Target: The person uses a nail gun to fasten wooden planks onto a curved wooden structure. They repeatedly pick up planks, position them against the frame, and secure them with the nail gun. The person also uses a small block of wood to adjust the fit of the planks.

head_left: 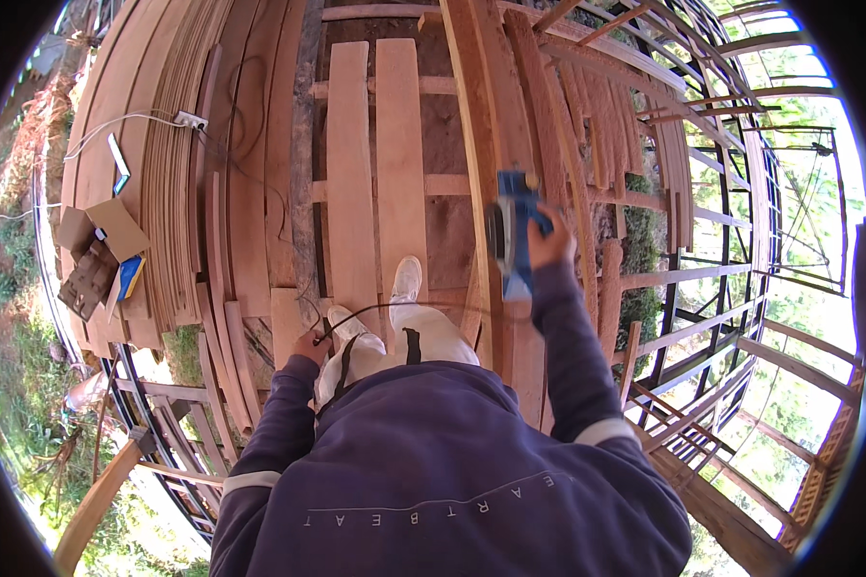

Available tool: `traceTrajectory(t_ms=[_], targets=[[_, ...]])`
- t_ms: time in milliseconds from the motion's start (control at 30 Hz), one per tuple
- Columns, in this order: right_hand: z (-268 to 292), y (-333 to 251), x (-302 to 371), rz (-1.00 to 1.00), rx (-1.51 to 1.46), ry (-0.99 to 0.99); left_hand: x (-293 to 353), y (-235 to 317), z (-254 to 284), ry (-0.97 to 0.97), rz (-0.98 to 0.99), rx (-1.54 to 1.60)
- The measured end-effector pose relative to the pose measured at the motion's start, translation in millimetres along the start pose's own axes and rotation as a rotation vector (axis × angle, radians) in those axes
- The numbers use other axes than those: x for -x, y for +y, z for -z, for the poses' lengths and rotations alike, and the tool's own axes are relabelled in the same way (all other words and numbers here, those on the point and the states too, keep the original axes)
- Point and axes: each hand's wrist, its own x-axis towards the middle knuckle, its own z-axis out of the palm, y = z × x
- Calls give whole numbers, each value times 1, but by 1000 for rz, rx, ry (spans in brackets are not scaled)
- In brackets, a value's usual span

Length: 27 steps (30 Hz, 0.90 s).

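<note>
With the right hand (548,245) clenched on the blue electric planer (512,240) right of centre, keep its sole flat along the plank (481,144) while the left hand (310,344) pinches the black cord (404,306) clear.

planer (512,231) on plank (479,144) | boxes (101,255) far left | cord (394,308) between hands

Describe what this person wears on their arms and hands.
Both arms are covered by long dark navy-purple sleeves, each ringed by a pale grey band above the elbow. The left hand and right hand are bare, without gloves.
</note>
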Motion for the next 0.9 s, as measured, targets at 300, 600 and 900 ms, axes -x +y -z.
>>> traceTrajectory(t_ms=[300,600,900], targets=[[28,-23,36,-272,-109,-185,2,-69,8,-25,105,-111],[135,-34,268,-413,-52,-184,-3,-47,6,-212,-51,-196],[50,-37,43,-261,-126,-120,-74,-23,10,-185,-32,-357]])
